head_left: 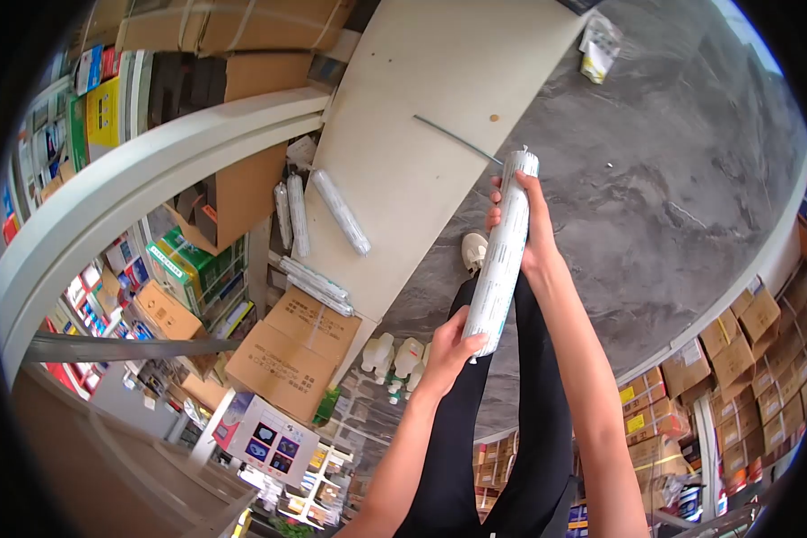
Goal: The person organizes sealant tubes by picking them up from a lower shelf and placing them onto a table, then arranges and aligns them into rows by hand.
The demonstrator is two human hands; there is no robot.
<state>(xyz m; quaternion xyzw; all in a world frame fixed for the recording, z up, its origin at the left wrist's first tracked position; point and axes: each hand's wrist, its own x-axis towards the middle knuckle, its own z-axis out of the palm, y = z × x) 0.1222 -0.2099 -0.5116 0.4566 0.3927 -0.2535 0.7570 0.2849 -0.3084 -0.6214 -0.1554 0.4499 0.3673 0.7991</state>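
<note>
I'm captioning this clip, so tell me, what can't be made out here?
All in the head view:
White tube: print too small to read.
Left hand: some fingers hidden behind the tube.
Thin rod: lower end seems hidden by the tube.
White-and-yellow packet: lettering too small.

One left hand (446, 359) and one right hand (531, 215) hold one white tube (502, 260), while the tabletop (412, 63) has one lone tube (341, 212), one upright-looking pair of tubes (298, 215) at its edge and a bundle of at least two tubes (316, 285) (overlap hides the exact number). Counted singly: one thin rod (457, 139), one printed carton (294, 345), one packet (599, 52) and one pale shoe (474, 252). At least two white bottles (378, 356) show, plus one panel (303, 441) with four pictures, and the stacked boxes (733, 368) are too crowded to count
</note>
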